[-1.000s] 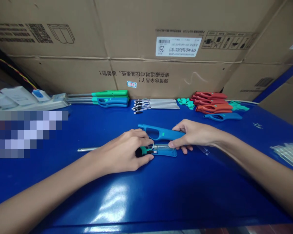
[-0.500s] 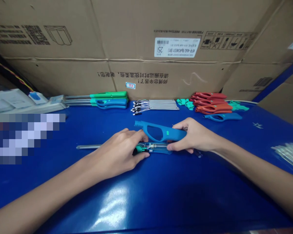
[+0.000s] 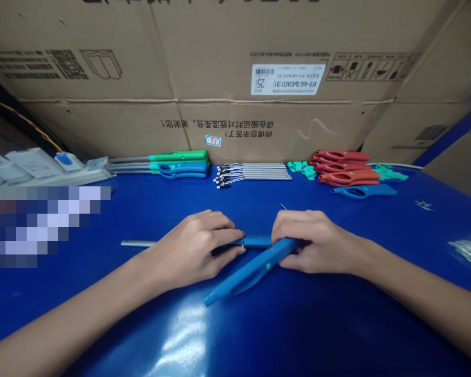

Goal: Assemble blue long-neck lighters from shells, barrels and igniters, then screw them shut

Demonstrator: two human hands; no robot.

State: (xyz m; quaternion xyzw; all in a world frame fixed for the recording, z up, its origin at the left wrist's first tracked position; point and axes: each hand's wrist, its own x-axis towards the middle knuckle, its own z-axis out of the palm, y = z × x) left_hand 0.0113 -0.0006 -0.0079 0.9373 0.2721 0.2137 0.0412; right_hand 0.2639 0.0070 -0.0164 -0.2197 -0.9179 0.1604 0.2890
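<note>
One slanted blue casing [image 3: 259, 263] is clamped in the grip of the right hand [image 3: 314, 241] over the table [image 3: 317, 324], while the left hand [image 3: 200, 248] pinches a second blue shell [image 3: 258, 241] behind it, beside a metal rod [image 3: 137, 243].

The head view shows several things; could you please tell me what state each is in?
Left hand: closed over the rear blue part.
Right hand: holding the slanted blue shell.
Slanted blue shell: narrow end toward the near left.
Rear blue part: partly hidden by both hands.
Metal rod: sticking out left of the left hand.
Wired tubes: side by side, wires leftward.
Red shells: lying close together.
Cardboard: upright, print upside down.
</note>
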